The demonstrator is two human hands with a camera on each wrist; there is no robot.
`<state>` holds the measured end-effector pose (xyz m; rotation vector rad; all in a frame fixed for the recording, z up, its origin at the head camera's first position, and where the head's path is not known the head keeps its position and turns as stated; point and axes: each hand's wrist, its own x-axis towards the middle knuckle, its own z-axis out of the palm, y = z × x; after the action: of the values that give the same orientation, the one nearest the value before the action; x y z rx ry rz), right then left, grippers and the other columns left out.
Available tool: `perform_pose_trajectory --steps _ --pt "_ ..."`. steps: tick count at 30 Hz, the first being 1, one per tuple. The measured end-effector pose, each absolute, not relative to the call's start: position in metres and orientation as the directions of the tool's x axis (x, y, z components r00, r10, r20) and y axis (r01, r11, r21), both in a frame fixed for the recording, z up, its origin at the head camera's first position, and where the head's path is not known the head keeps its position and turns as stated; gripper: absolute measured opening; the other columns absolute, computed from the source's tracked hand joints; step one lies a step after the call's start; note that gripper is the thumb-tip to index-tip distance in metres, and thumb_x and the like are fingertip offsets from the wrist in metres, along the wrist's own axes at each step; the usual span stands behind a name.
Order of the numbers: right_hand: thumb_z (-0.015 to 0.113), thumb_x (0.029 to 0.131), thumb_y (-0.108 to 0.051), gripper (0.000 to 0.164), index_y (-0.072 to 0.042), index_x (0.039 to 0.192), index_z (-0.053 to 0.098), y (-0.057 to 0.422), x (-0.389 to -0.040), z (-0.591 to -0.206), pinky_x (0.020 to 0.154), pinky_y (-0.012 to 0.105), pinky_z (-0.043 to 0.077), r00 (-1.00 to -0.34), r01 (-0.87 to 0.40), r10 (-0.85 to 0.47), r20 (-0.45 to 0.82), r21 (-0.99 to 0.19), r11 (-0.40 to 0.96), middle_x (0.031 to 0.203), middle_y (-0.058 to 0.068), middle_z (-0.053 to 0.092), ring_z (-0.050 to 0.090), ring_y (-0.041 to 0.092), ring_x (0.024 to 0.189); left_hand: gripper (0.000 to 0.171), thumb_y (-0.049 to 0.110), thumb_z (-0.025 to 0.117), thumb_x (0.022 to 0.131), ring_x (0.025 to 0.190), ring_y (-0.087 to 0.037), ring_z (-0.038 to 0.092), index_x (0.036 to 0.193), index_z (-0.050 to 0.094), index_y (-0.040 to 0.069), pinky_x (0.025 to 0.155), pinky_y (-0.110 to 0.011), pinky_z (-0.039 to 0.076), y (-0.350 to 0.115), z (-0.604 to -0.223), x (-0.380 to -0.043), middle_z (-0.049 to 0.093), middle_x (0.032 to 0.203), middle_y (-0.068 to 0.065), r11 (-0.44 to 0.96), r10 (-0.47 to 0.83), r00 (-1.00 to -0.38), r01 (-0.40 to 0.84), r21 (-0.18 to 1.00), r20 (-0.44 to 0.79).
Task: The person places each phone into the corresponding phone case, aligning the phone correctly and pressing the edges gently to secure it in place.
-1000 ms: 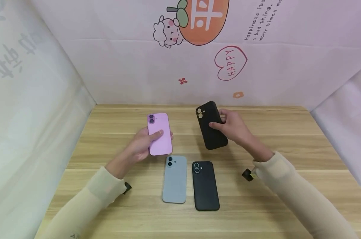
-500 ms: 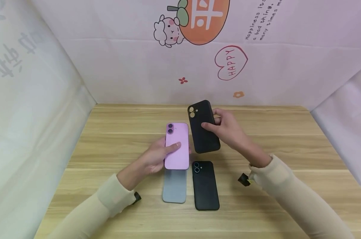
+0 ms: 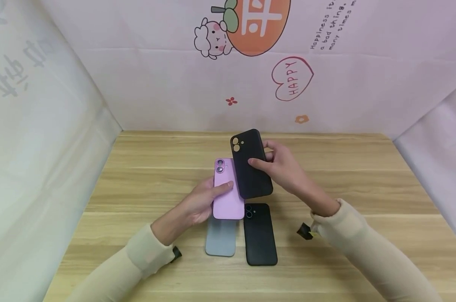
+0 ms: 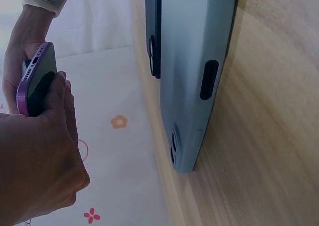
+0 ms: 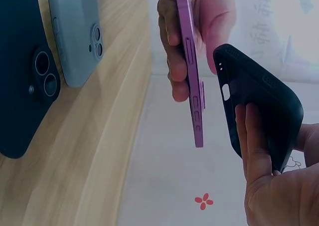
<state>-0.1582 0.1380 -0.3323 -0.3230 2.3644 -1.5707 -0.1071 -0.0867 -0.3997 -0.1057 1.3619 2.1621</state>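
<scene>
My left hand [image 3: 201, 200] grips a pink phone [image 3: 228, 205] by its sides, thumb across its back, camera end away from me. My right hand [image 3: 284, 170] holds an empty black phone case [image 3: 252, 176], thumb on its outer back and fingers inside, as the right wrist view shows. Table shows through the case's camera holes. In the head view the case overlaps the phone's right edge; in the right wrist view a gap parts the pink phone [image 5: 192, 71] from the black case [image 5: 269, 96]. Both are held above the table.
Below the hands, a grey-blue cased phone [image 3: 220, 241] lies on the wooden table [image 3: 137, 235], partly hidden by the pink phone. To its right lies a black cased phone [image 3: 261, 239]. A white printed cloth [image 3: 175, 92] stands behind the table's far edge.
My left hand has carried the pink phone right and nearer to me, over the grey-blue phone. My right hand has brought the black case left, so it now overlaps the pink phone.
</scene>
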Motion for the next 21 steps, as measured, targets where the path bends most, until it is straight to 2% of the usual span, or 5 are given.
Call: perform_pose_trajectory --steps 6,13,21 --pt "0.070 0.102 -0.011 0.035 0.002 0.130 0.055 0.133 -0.156 -0.337 0.071 0.035 0.066 -0.927 -0.009 -0.354 -0.124 -0.936 0.353 0.094 0.020 0.079 0.080 0.029 0.083 0.050 0.017 0.045 0.115 0.140 -0.036 0.056 0.162 0.034 0.007 0.110 -0.059 0.050 -0.087 -0.397 -0.105 0.050 0.157 -0.023 -0.364 0.471 -0.821 -0.515 0.776 -0.323" --pt "0.066 0.104 -0.010 0.029 0.003 0.127 0.055 0.122 -0.150 -0.343 0.070 0.035 0.066 -0.916 0.016 -0.378 -0.138 -0.951 0.309 0.089 0.020 0.079 0.080 0.027 0.079 0.051 0.025 0.043 0.115 0.135 -0.030 0.060 0.163 0.035 0.008 0.111 -0.060 0.049 -0.087 -0.396 -0.104 0.050 0.158 -0.021 -0.404 0.490 -0.820 -0.515 0.756 -0.297" --pt "0.062 0.105 -0.004 0.029 0.005 0.130 0.050 0.110 -0.144 -0.350 0.076 0.043 0.066 -0.895 0.072 -0.417 -0.159 -0.974 0.216 0.098 0.026 0.078 0.080 0.031 0.084 0.051 0.026 0.040 0.116 0.137 -0.027 0.056 0.163 0.032 0.007 0.115 -0.057 0.046 -0.088 -0.395 -0.104 0.049 0.157 -0.018 -0.410 0.502 -0.815 -0.519 0.750 -0.290"
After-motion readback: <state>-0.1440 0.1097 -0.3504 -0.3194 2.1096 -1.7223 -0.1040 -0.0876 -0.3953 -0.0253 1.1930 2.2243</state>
